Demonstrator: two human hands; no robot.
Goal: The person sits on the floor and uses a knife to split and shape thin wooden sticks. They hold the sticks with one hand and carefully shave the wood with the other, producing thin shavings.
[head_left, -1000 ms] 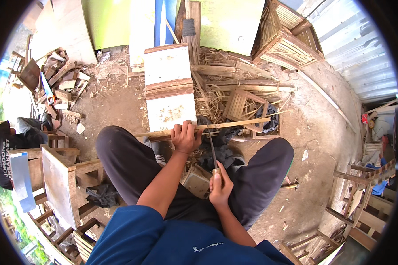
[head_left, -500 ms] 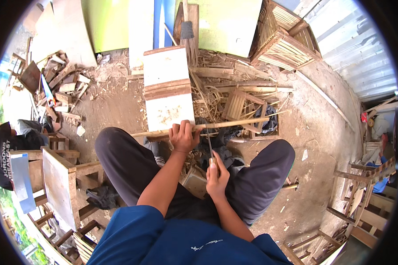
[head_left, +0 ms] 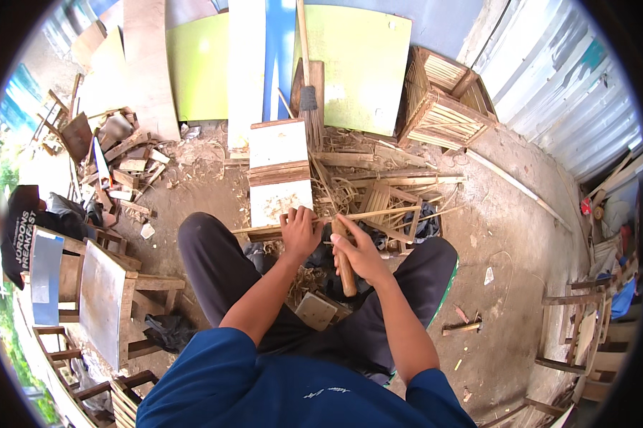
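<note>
A thin pale wooden strip (head_left: 382, 213) lies across the near end of a white-topped bench (head_left: 275, 153), its right end sticking out past the edge. My left hand (head_left: 301, 233) is closed over the strip and presses it against the bench edge. Just to its right, my right hand (head_left: 361, 253) grips the thick wooden handle (head_left: 345, 265) of a bladed tool. The handle points down toward my lap. Its blade hardly shows at this angle, so I cannot tell its exact kind. Shavings (head_left: 282, 203) are scattered on the bench.
Bamboo and wood offcuts (head_left: 378, 189) lie right of the bench, near a slatted frame (head_left: 446, 107). A scrap pile (head_left: 125, 160) and a seated person (head_left: 32, 225) are at the left. A hammer (head_left: 462, 328) rests on the floor at the right.
My right hand has moved up to the strip, turning the tool so its handle shows and its blade no longer does. The left hand stays on the strip. The view has tilted upward.
</note>
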